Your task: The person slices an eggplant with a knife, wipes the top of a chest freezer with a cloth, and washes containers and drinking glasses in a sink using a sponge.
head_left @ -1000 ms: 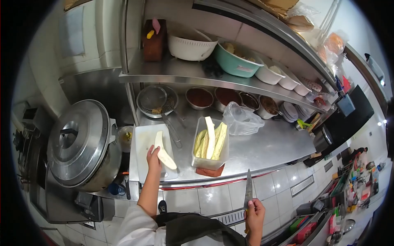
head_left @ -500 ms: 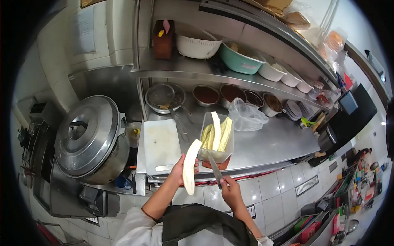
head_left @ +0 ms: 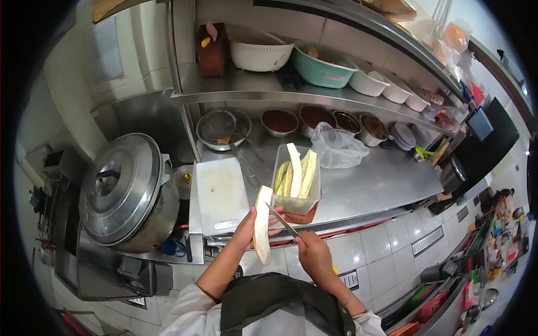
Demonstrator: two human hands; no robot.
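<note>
nearest me, the cook's dark apron hangs over a white garment, and both hands are busy just in front of it. the left hand is wrapped around a long peeled vegetable, pale cream and held nearly upright, thumb on the near side and fingertips showing past the far edge. the right hand is curled firmly about the handle of a knife, whose blade slants up and leftward so that its tip meets the vegetable near the upper end; whether it has bitten in, i can't tell. a thin band circles the right wrist.

just beyond the hands, a white cutting board lies on the steel counter. to its right a clear plastic container holds more pale yellow-green strips, standing on end, with a reddish-brown block under it. off to the left sits a big lidded pot.

farther back are a crumpled plastic bag, a wire strainer and metal bowls of dark red contents. on the shelf above, a white colander stands beside a mint-green basin.
</note>
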